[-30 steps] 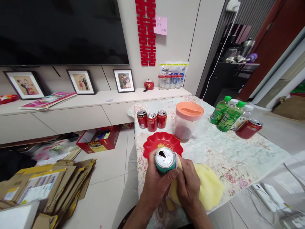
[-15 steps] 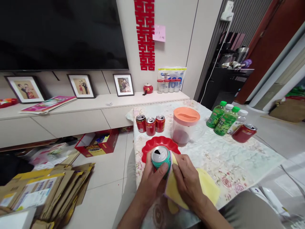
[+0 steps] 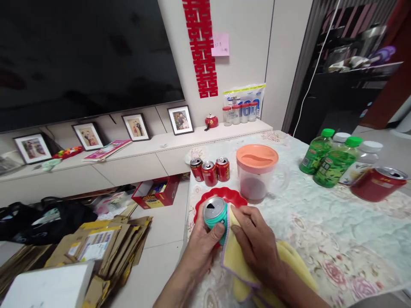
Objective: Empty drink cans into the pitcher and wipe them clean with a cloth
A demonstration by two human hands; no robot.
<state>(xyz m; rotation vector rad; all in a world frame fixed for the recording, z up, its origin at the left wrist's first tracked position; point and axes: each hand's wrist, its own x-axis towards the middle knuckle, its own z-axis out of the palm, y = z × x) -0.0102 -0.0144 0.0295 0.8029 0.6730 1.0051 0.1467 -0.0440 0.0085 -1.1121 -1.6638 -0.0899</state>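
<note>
Fingers of the left hand clamp a teal can near a red dish; the right hand pinches a yellow cloth against its three o'clock side. At twelve, a red hanging reads "double happiness."

From here I see a dark TV over a pale cabinet, where photo frames, a red pot and four jars stand. Cardboard is heaped on the floor near an open red box. Four bottles huddle on the tablecloth, right of a peach-lidded jug.
</note>
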